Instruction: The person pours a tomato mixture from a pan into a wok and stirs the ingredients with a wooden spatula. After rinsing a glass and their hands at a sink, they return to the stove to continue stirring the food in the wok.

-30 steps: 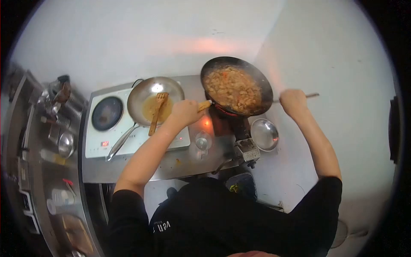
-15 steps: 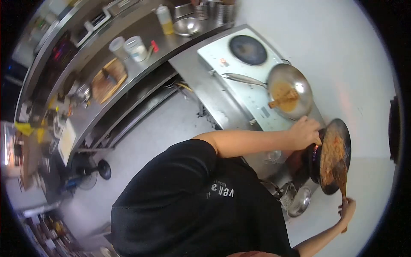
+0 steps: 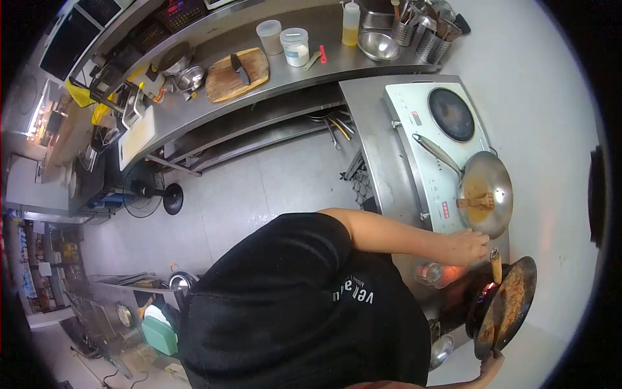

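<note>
My left hand (image 3: 468, 247) hovers between the two pans, fingers loosely bent and apart from the wooden wok handle (image 3: 495, 266). That handle points up from a dark wok (image 3: 526, 311), which is tilted over a glowing red burner. Reddish-brown food (image 3: 513, 299) is spread inside the wok. At its lower rim my right hand (image 3: 492, 366) grips a wooden spatula (image 3: 498, 334), whose blade reaches into the food. Close to my left hand is a steel frying pan (image 3: 504, 188) on the white cooktop, with brown liquid and a wooden-looking utensil (image 3: 476, 201) in it.
The white cooktop (image 3: 424, 165) also has a round dark plate (image 3: 451, 115). A glass jar (image 3: 429, 275) stands near the burner, with a metal bowl (image 3: 442, 351) below. Along the back counter are a cutting board with a knife (image 3: 240, 70), tubs, an oil bottle (image 3: 350, 24) and utensil holders.
My left hand has let go of the wok handle and moved off it. The spatula has shifted toward the wok's lower rim with my right hand. The whole view has turned.
</note>
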The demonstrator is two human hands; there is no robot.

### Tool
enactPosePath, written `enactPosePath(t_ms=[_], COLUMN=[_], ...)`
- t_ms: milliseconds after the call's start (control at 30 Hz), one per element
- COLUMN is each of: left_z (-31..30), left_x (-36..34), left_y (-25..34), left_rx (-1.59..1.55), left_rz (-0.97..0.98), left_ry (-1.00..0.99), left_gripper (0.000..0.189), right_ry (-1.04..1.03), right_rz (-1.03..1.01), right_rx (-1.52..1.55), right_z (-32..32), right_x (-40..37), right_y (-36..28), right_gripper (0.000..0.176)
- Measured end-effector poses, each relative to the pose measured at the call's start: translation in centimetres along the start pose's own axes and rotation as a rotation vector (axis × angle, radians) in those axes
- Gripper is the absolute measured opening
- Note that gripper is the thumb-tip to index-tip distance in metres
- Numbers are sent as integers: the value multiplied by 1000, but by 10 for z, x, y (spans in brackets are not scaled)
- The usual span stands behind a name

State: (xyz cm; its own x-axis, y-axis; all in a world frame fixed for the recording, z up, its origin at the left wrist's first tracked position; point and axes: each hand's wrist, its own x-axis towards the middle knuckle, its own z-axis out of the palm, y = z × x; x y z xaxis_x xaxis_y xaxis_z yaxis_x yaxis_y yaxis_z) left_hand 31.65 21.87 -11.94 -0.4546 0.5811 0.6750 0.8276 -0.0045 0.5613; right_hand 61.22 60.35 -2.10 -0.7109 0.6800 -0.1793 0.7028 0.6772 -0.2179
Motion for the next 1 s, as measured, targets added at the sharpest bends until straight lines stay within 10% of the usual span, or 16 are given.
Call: enactPosePath(t_ms=[133, 300, 533, 1000], left_z=[-13, -26, 32, 42], left_x=[9, 61, 98, 113], left_y=[5, 27, 33, 26], left_rx=[34, 245, 382, 363], left_rz=[-10, 156, 226, 286], left_ry=[28, -181, -467, -597], left_gripper=[32, 44, 45, 47], right_ry=[18, 154, 267, 80], right_rz=[195, 33, 4, 767], right_rx=[389, -356, -556, -179], right_z=[2, -30, 2, -79], right_x=[-24, -63, -64, -96], right_y=[-51, -129, -216, -79], right_gripper=[36, 26, 16, 21])
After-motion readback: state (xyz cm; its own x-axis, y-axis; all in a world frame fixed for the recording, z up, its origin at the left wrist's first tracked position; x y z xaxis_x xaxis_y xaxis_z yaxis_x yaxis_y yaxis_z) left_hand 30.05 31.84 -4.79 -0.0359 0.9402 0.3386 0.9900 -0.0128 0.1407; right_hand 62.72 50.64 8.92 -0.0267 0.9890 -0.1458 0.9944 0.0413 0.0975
